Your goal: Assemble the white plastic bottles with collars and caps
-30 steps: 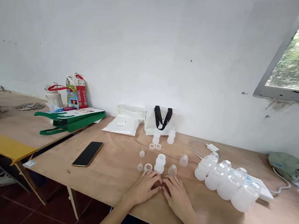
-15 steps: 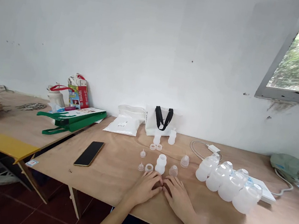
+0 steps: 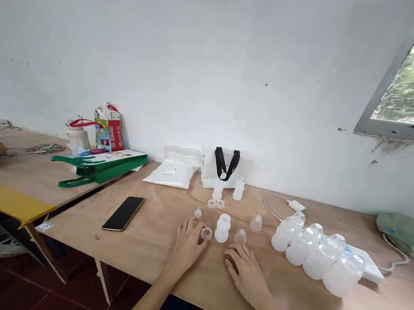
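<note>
Half open, touching a small ring [image 3: 206,234] left of the bottle [image 3: 222,228]: left hand [image 3: 187,247], grip unclear. Open, empty, right of the bottle: right hand [image 3: 246,276]. Parts [image 3: 240,237] left unjoined on the desk [image 3: 147,252].

the plywood tabletop [image 3: 162,256] holds a black smartphone [image 3: 122,213] near its left edge; a white pouch [image 3: 169,174], a white tote bag [image 3: 217,169] with black handles and a white charger [image 3: 296,205] sit along the back edge; mid-table, a frosted bottle [image 3: 222,228] stands among small clear rings [image 3: 211,202] and cups [image 3: 256,223]; more frosted bottles [image 3: 316,257] crowd toward the right end.
</note>
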Tool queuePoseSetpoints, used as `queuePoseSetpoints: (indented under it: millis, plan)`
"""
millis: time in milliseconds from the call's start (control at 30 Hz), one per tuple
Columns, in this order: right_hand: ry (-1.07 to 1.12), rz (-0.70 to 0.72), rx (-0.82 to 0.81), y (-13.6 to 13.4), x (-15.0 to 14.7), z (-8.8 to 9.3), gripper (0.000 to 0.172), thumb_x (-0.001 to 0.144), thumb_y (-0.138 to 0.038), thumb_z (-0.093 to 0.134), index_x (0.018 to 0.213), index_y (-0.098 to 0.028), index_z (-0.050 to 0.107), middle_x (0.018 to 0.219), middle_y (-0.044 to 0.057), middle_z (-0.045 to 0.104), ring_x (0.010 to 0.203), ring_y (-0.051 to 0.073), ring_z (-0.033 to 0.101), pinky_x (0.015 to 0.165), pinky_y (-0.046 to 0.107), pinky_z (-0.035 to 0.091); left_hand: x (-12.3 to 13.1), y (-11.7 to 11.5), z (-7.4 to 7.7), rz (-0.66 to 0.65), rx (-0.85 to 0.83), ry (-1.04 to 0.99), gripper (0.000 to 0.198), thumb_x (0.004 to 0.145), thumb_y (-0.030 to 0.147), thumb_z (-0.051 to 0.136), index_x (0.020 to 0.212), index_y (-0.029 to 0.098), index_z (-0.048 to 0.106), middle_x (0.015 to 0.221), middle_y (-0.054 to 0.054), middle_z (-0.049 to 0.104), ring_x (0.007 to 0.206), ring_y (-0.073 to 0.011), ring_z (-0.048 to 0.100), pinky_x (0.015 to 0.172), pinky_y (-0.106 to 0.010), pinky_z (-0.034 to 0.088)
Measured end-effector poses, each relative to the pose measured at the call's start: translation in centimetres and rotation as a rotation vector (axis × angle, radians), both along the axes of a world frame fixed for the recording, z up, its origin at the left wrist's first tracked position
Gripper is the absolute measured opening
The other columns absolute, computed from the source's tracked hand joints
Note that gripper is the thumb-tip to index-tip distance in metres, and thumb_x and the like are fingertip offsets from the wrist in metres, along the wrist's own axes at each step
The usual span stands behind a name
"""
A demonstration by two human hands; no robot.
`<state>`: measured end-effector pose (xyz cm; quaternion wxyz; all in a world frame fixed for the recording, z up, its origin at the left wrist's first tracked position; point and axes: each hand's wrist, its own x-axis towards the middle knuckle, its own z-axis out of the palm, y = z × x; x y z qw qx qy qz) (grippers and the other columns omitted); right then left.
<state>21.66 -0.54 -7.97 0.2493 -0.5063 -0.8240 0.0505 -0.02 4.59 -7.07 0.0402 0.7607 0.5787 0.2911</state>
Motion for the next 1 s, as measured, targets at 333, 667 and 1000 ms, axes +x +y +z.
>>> queuePoseSetpoints:
  millis: [333, 667, 1000]
  plan:
    - [-0.009, -0.007, -0.032, 0.0, -0.1, 0.0, 0.02, 0.101, -0.017, 0.045, 0.107, -0.025, 0.063, 0.117, 0.005, 0.066, 0.108, 0.026, 0.062, 0.092, 0.044, 0.049, -2.1, 0.4, -0.9, -0.191, -0.205, -0.1, 0.058, 0.09, 0.009, 0.045, 0.146, 0.02, 0.036, 0.146, -0.014, 0.051, 0.132, -0.0268, 0.051, 0.108, -0.039, 0.04]
    - [0.01, -0.022, -0.027, -0.2, -0.4, 0.4, 0.021, 0.098, -0.015, 0.048, 0.109, -0.027, 0.062, 0.117, 0.004, 0.067, 0.107, 0.026, 0.062, 0.092, 0.043, 0.049, -3.2, 0.0, 1.2, -0.229, -0.381, -0.166, 0.034, 0.083, 0.013, 0.055, 0.116, 0.02, 0.058, 0.101, -0.006, 0.068, 0.097, -0.024, 0.063, 0.084, -0.031, 0.045]
    - [0.153, 0.153, -0.113, -1.0, -1.5, 1.0, 0.016, 0.095, -0.016, 0.052, 0.105, -0.028, 0.057, 0.109, 0.002, 0.07, 0.101, 0.023, 0.065, 0.09, 0.037, 0.052, -0.4, -0.7, 1.0, -0.566, -0.639, -0.721, 0.036, 0.082, 0.032, 0.075, 0.109, 0.02, 0.054, 0.097, -0.005, 0.066, 0.096, -0.0213, 0.064, 0.087, -0.035, 0.049]
